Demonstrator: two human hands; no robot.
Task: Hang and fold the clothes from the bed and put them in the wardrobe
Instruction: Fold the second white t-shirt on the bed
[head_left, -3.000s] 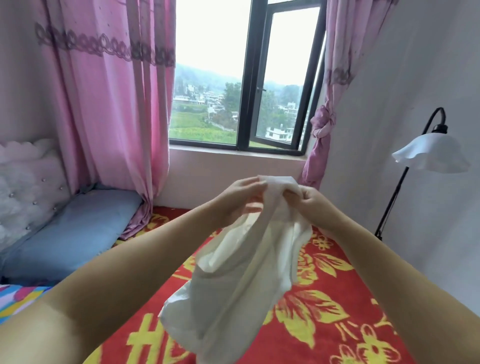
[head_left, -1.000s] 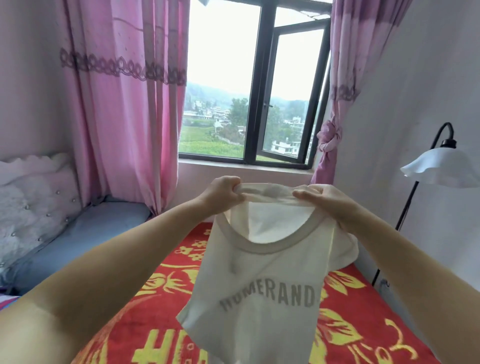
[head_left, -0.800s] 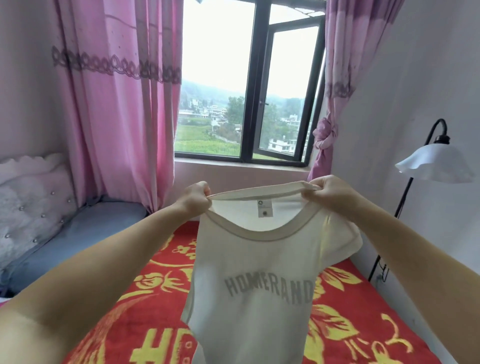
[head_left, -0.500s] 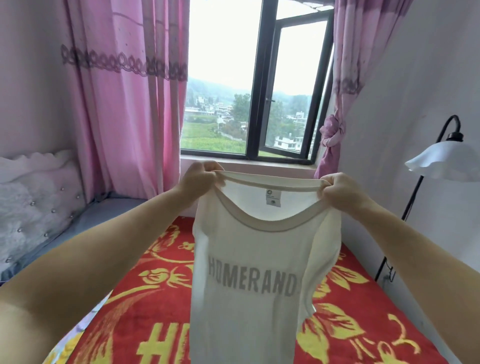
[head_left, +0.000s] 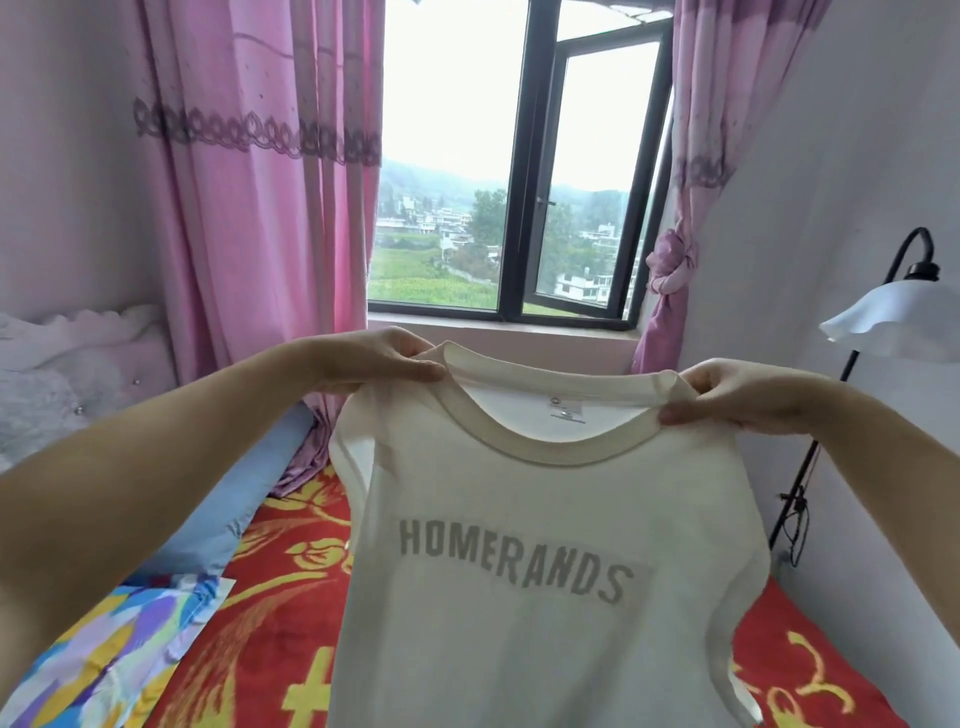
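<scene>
While my left hand is pinching the left shoulder of the white T-shirt between thumb and fingers, my right hand is pinching the right shoulder the same way, thumb on the near side, fingers curled behind the fabric. Both grips are sitting just outside the ribbed collar, which is stretching between them in a shallow curve. I am holding the garment up in front of me, front panel facing me, with the grey lettering HOMERANDS reading across the chest and a small label showing inside the back of the neck. The body of the shirt is hanging straight down, its lower edge running out of view at the bottom.

Below and behind it, the bed's red blanket with yellow floral print is lying flat. A blue pillow is resting at the left by the padded headboard, and a multicoloured cloth is lying near the lower left corner. Pink curtains are flanking the window; a white-shaded floor lamp is standing at the right wall.
</scene>
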